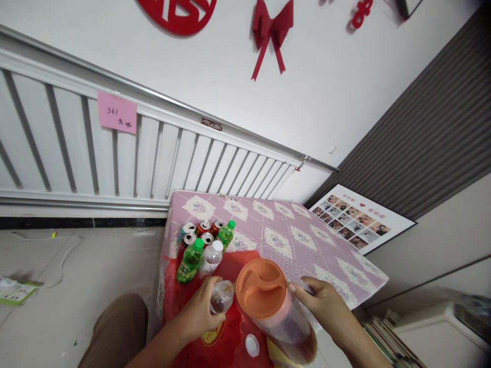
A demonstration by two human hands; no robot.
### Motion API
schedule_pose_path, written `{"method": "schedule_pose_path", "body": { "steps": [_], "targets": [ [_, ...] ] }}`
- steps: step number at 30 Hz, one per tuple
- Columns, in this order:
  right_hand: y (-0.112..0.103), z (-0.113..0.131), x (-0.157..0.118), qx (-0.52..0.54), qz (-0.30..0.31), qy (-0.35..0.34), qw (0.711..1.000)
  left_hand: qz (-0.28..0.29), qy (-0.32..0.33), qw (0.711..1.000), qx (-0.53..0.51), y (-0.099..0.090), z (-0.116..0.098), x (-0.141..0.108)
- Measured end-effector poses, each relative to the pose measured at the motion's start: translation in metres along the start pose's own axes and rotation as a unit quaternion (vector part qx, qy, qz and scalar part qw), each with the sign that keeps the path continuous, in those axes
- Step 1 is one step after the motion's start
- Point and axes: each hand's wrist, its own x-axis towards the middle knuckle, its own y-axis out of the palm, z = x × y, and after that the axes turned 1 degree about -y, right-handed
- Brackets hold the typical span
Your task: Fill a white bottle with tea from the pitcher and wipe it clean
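My left hand (203, 309) is wrapped round a clear plastic bottle (219, 300) that has no cap and holds some brown liquid. My right hand (320, 301) grips the handle of a clear pitcher (295, 332), which has an orange lid (262, 289) and brown liquid inside. Tilted to the left, the pitcher has its lid edge right by the bottle's mouth; a thin brownish stream seems to run between them. Below lies a red plastic bag (233, 335) with a white bottle cap (252, 345) on it.
Behind my left hand stand green bottles (191, 261), a white-capped bottle (211, 258) and several opened cans (204, 228). They share a bed-like surface with a purple patterned cover (282, 240). A white radiator (153, 158) runs along the wall; a photo board (353, 217) leans at right.
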Motion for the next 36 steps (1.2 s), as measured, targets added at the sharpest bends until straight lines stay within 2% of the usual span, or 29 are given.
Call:
{"method": "schedule_pose_path", "body": {
  "steps": [13, 25, 36],
  "targets": [
    [0.0, 0.004, 0.004, -0.016, 0.014, -0.001, 1.0, 0.0, -0.004, 1.0, -0.001, 0.0, -0.002, 0.0],
    [0.007, -0.013, 0.009, -0.02, 0.0, -0.012, 1.0, -0.004, -0.011, 1.0, 0.003, 0.001, 0.004, 0.0],
    [0.008, -0.003, 0.004, -0.009, 0.032, 0.008, 0.999, -0.001, -0.011, 1.0, -0.002, 0.0, 0.0, 0.0]
  ]
}}
